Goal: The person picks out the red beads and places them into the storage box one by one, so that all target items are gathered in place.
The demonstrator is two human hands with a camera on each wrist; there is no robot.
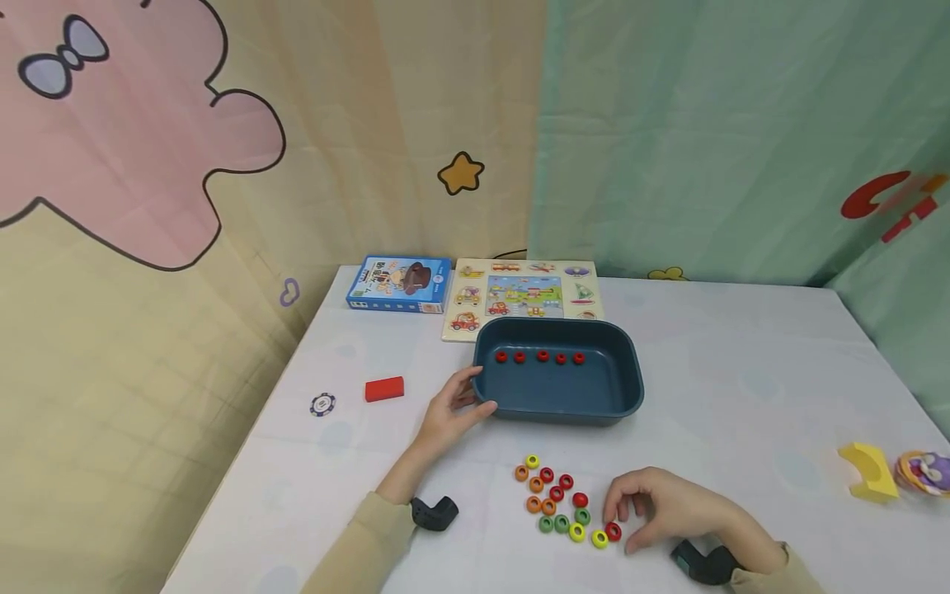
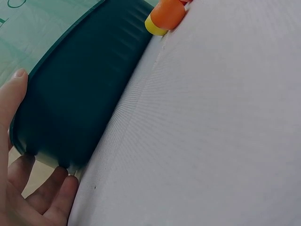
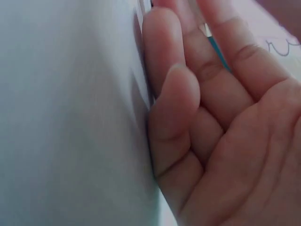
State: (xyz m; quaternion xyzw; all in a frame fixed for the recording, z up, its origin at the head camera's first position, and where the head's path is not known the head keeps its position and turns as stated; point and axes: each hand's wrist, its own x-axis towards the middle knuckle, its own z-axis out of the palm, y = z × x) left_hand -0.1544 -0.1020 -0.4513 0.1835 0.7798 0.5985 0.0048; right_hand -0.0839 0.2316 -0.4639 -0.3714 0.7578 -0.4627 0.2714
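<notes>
A dark blue plastic bin (image 1: pixel 557 404) stands on the table with several red beads (image 1: pixel 543 356) in a row inside. My left hand (image 1: pixel 449 412) holds its left end, thumb at the near corner. The left wrist view shows the thumb (image 2: pixel 14 92) at the rim and curled fingers against the wall. Loose red, orange, yellow and green beads (image 1: pixel 562 524) lie in front of the bin. At their right edge, my right hand (image 1: pixel 668 507) reaches down, bent fingers and thumb apart around a red bead (image 1: pixel 613 531). The right wrist view hides that bead.
Behind the bin lie a wooden picture puzzle (image 1: pixel 463 305) and a blue box (image 1: pixel 398 285). A red block (image 1: pixel 384 389) and a poker chip (image 1: pixel 322 404) are on the left. A yellow arch block (image 1: pixel 870 473) and a round purple toy (image 1: pixel 925 472) lie far right.
</notes>
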